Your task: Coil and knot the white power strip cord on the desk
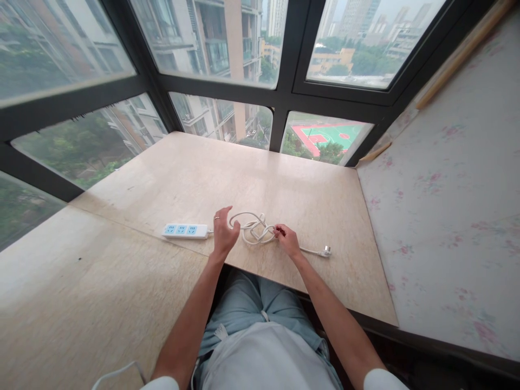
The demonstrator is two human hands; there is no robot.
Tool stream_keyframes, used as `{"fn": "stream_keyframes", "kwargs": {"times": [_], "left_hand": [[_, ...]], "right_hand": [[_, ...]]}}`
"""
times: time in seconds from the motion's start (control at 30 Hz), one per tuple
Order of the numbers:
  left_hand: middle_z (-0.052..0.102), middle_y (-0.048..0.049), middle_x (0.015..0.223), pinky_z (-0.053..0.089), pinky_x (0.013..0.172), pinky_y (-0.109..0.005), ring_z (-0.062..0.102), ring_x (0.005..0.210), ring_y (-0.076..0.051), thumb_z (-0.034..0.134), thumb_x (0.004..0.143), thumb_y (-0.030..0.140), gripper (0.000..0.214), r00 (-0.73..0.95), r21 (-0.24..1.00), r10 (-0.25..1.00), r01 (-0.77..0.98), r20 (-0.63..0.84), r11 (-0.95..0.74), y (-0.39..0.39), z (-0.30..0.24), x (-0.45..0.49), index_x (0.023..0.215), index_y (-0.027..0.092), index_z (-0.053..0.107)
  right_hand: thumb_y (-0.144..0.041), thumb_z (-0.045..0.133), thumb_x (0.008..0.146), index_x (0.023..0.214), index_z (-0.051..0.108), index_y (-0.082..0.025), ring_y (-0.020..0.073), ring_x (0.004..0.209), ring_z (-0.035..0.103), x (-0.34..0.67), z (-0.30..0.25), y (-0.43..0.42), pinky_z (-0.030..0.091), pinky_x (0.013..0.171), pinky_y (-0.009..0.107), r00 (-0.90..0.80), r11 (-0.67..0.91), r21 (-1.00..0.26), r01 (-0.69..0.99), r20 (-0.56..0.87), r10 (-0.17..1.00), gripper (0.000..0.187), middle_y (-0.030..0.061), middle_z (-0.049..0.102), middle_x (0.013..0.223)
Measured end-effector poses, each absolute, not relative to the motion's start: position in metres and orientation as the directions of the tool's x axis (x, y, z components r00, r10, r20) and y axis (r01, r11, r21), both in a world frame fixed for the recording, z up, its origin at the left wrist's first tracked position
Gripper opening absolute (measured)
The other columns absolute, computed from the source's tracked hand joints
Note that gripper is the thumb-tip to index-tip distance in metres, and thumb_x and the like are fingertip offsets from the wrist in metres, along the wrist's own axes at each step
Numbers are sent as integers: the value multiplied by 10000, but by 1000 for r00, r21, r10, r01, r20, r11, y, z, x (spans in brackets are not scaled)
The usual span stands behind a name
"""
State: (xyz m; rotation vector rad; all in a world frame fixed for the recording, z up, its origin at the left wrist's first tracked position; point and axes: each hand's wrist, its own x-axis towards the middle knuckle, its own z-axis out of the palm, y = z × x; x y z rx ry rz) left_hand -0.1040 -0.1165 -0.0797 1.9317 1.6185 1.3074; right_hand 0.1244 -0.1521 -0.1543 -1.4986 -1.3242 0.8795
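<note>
A white power strip (pixel 186 231) with blue socket faces lies on the stone sill, left of my hands. Its white cord (pixel 257 230) forms a loose tangle of loops between my two hands. At the cord's far right end, the plug (pixel 326 251) rests on the surface. My left hand (pixel 225 230) is open beside the left loop, thumb and fingers apart, with a ring on one finger. On the tangle's right side, my right hand (pixel 286 238) pinches the cord between thumb and fingers.
Dark-framed windows (pixel 219 89) border the sill (pixel 211 168) at the back and left. A flower-patterned wall (pixel 439 216) stands on the right. Another white cable (pixel 117 371) shows at the bottom left. The sill's front edge runs just before my lap.
</note>
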Motion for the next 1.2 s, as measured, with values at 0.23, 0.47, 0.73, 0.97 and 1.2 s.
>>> {"fn": "stream_keyframes", "kwargs": {"times": [0.23, 0.47, 0.73, 0.97, 1.2], "left_hand": [[591, -126, 1257, 345, 993, -451, 439, 1259, -301, 668, 809, 289, 409, 569, 232, 729, 704, 381, -671, -98, -51, -70, 1208, 224, 610], [680, -88, 803, 407, 767, -376, 577, 877, -237, 642, 825, 217, 114, 678, 202, 699, 669, 229, -715, -70, -58, -72, 745, 204, 721], [672, -50, 835, 474, 716, -301, 600, 796, -181, 634, 796, 295, 123, -164, 855, 908, 434, 385, -284, -73, -84, -121, 836, 190, 685], [658, -67, 857, 482, 754, -318, 599, 809, -191, 598, 791, 326, 176, -461, 956, 866, 287, 195, -62, -74, -94, -144, 861, 174, 653], [577, -147, 1244, 328, 1059, -450, 461, 1245, -273, 556, 797, 182, 327, -12, 521, 767, 741, 641, -424, -98, -57, -127, 1119, 167, 613]], "right_hand": [[-336, 525, 779, 863, 645, -196, 164, 646, 589, 125, -155, -151, 460, 668, 292, 155, 11, -951, 309, 61, 986, 203, 21, 653, 760], [-334, 542, 778, 855, 653, -205, 169, 660, 601, 124, -158, -152, 472, 681, 296, 168, 15, -959, 281, 65, 984, 187, 16, 663, 762], [-349, 541, 829, 913, 677, -193, 197, 779, 618, 127, -145, -150, 475, 737, 314, 168, 105, -901, 421, 191, 967, 224, 72, 694, 891], [-275, 487, 866, 945, 678, -206, 217, 835, 607, 122, -131, -151, 466, 780, 340, 113, 143, -821, 552, 243, 963, 218, 86, 682, 919], [-281, 509, 845, 923, 675, -205, 209, 831, 618, 121, -137, -150, 475, 786, 332, 141, 113, -867, 485, 205, 969, 199, 72, 687, 908]]}}
